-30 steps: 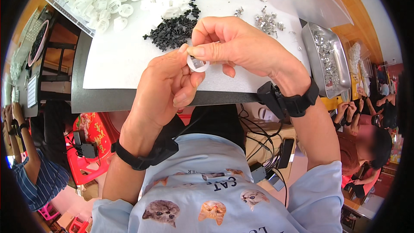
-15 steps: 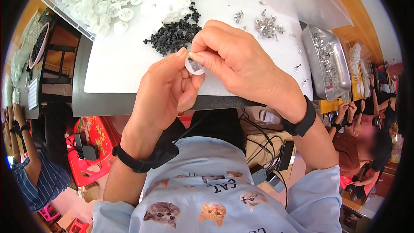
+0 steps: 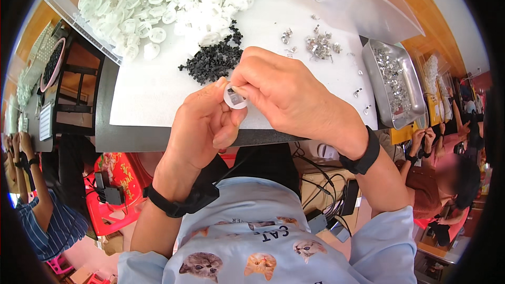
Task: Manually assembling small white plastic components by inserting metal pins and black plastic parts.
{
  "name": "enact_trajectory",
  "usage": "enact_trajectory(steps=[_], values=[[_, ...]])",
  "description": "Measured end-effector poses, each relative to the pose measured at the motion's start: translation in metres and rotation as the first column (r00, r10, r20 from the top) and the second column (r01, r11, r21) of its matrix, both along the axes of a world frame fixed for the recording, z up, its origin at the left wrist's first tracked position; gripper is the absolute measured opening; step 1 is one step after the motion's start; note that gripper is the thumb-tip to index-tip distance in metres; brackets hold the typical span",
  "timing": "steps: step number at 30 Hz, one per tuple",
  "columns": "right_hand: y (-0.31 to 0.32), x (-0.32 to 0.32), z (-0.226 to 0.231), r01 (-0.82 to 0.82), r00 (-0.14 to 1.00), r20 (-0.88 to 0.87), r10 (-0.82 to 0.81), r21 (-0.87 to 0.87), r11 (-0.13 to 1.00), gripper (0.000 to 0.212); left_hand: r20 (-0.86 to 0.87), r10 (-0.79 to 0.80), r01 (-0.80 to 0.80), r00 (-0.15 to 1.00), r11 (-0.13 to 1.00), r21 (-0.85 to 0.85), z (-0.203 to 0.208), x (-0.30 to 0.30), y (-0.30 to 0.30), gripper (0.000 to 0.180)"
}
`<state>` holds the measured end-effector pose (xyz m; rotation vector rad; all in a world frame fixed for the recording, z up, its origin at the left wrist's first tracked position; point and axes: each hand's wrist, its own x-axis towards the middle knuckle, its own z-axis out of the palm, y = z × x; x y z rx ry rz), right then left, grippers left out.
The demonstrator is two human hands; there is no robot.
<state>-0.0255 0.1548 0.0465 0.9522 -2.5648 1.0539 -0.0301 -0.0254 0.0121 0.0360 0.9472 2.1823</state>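
Note:
My left hand point(image 3: 202, 115) pinches a small round white plastic piece point(image 3: 235, 101) by its rim, above the near edge of the table. Its face is tilted up, and a small dark bit shows inside, beside my right thumb. The thumb and index finger of my right hand point(image 3: 286, 92) are pressed together at the top of this piece; whatever lies between them is hidden. Just beyond my hands, a heap of small black plastic parts point(image 3: 213, 62) lies on a white sheet point(image 3: 150, 100). Small metal clips point(image 3: 320, 46) are scattered farther right.
A large heap of white plastic pieces point(image 3: 152, 8) fills the far left. At the right stands a metal tray point(image 3: 394, 81) holding clips, with a clear plastic bag point(image 3: 363, 2) behind it. Cables point(image 3: 326, 179) hang below the table. Other people work at both sides.
The table and its heaps sit lower in the picture, as the view has shifted. The white piece shows its face more, and the dark bit inside is now visible. Both hands keep their hold.

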Motion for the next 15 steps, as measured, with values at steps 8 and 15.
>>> enact_trajectory(steps=[8, 15], values=[[-0.0042, 0.0029, 0.0037, 0.002, 0.991, -0.135, 0.019, 0.158, 0.987, 0.02, -0.024, 0.022, -0.024, 0.999, 0.994, -0.102, -0.0005, 0.0003, -0.0001, 0.034], [-0.0044, 0.0035, 0.0068, -0.019, 0.984, -0.169, 0.06, 0.234, 0.972, 0.019, -0.012, 0.03, -0.031, 0.999, 0.995, -0.097, -0.0006, 0.0015, 0.0001, 0.033]])
